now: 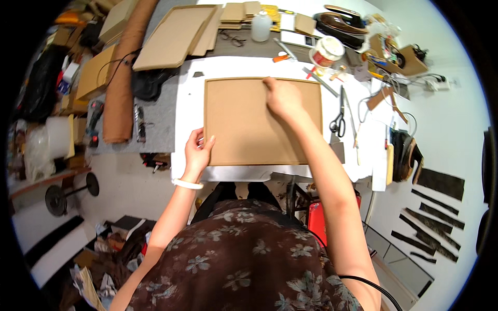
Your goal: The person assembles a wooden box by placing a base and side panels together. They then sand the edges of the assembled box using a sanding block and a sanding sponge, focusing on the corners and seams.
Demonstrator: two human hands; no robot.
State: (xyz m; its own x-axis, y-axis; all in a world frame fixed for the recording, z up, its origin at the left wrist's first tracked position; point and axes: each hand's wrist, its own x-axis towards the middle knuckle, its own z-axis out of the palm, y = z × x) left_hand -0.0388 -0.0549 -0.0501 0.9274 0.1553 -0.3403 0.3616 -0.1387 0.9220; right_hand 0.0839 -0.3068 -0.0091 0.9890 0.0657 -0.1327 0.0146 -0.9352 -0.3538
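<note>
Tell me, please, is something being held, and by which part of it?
The left hand grips the tan rectangular panel by its left edge, toward the near corner. The right hand touches its far edge; whether it grips cannot be told.

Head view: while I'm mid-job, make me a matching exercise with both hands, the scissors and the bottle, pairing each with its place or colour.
Column one:
A. Left hand
B. Right hand
C. Scissors
D. Bottle

Column two:
1. Whitish, standing beyond the brown panel
2. At the panel's far edge
3. Black-handled, lying to the right of the panel
4. At the panel's left edge

Pairs: A-4, B-2, C-3, D-1
</note>
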